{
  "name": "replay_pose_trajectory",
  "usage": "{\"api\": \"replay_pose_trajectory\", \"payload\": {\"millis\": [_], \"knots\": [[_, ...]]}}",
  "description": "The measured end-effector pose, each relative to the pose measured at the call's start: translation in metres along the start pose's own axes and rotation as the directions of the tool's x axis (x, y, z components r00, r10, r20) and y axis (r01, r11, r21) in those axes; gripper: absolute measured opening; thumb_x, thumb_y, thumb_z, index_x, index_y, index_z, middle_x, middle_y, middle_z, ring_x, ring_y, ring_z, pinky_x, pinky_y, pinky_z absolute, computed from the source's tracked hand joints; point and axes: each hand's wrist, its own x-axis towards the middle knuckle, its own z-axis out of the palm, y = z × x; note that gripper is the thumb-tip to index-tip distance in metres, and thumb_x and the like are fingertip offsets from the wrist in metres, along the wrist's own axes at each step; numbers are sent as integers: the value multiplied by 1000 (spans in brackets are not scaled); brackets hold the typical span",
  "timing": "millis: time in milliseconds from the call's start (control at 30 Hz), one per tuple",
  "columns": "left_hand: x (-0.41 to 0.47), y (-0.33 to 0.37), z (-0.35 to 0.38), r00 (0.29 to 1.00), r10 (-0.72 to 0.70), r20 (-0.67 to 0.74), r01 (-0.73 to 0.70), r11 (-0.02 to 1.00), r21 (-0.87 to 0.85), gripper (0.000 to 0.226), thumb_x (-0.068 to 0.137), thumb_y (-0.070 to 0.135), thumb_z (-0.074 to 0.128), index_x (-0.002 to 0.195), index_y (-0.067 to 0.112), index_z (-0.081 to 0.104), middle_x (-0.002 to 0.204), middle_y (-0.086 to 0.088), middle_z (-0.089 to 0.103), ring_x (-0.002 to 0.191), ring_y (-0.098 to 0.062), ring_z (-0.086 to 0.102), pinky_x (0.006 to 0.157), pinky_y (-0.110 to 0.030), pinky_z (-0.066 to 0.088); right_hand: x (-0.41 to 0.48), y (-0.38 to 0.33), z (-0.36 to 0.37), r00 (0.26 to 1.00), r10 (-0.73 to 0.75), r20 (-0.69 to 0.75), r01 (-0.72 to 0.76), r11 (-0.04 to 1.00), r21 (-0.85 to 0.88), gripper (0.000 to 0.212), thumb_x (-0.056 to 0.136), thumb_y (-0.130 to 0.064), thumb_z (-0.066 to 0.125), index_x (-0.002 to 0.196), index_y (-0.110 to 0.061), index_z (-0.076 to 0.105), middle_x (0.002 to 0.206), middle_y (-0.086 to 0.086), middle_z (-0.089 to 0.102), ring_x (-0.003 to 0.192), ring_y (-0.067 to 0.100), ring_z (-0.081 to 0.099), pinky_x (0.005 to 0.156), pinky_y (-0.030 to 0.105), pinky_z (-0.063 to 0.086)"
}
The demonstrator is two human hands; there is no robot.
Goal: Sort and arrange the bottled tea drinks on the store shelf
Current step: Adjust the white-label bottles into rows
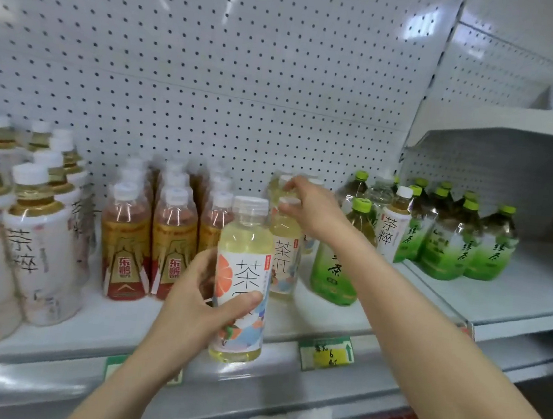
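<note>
My left hand [204, 299] grips a pale yellow tea bottle [246, 240] with a white cap and an orange fruit label, held upright just in front of the shelf edge [45, 348]. Behind it a row of the same pale yellow bottles [285, 258] runs back toward the pegboard. My right hand [313, 206] reaches over that row, with its fingers closed around the white cap of one bottle in it. Green tea bottles [332, 277] with green caps stand to the right of my right forearm.
White-labelled tea bottles [40, 241] crowd the left. Red and gold bottles [148, 232] stand in rows in the middle. One white-labelled bottle [392, 229] stands among more green bottles [450, 243] on the right shelf section. A green price tag [328, 351] hangs on the edge.
</note>
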Motion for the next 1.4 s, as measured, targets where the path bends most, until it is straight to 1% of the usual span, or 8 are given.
{"api": "replay_pose_trajectory", "payload": {"millis": [133,367,533,667,900,1100,1267,1400], "knots": [[19,-7,4,1000,-11,25,10,1000,27,76,51,49,83,121,37,55,111,14,73,99,-6,70,81,-32,58,36,8,6,998,-13,65,20,994,-108,42,99,-28,56,140,-21,51,139,8,57,124,29,54,102,44,45],[38,-20,17,1000,14,19,-15,999,36,73,54,43,86,121,37,56,110,13,73,98,-6,70,74,-19,57,63,27,11,996,-32,79,54,953,-299,34,103,-21,44,134,-12,57,124,16,61,110,31,54,90,41,48],[53,-29,35,1000,3,-28,-2,999,43,67,55,41,89,114,45,58,108,13,74,98,-7,71,72,-23,58,20,53,4,916,-228,-331,64,896,-439,41,93,-37,61,127,-13,60,118,10,68,114,32,50,88,42,40],[64,-40,55,999,-17,-49,18,999,27,69,56,46,84,118,41,55,113,9,72,104,-12,70,81,-35,59,-16,93,1,915,-4,-404,-130,944,-304,65,85,-61,61,134,-19,50,132,13,51,115,34,50,92,45,43],[80,-67,90,995,-31,-91,36,997,63,67,68,11,88,120,33,52,109,11,73,102,-10,69,81,-25,57,-22,124,-9,940,-60,-336,51,998,-36,58,84,-37,75,130,-20,44,125,10,44,101,30,56,78,33,39],[95,-75,121,996,-40,-77,43,998,36,79,57,21,86,128,23,50,109,10,73,100,-8,70,78,-20,57,-31,177,-45,938,39,-345,-57,998,-41,60,86,-34,74,134,-21,41,131,10,39,103,31,55,87,44,48],[118,-82,157,999,-26,-47,29,997,75,76,69,-2,83,131,17,46,121,0,67,108,-11,67,93,-34,54,-37,226,-71,866,274,-418,-351,929,-119,94,89,-42,67,157,-27,3,151,20,28,132,42,37,102,61,37],[135,-86,177,998,-19,-63,24,996,88,74,72,-5,81,132,16,43,125,-4,64,110,-14,65,97,-39,52,-35,256,-69,789,322,-523,-367,930,19,76,93,-31,65,151,-26,18,144,19,42,130,40,39,100,59,35]]}}
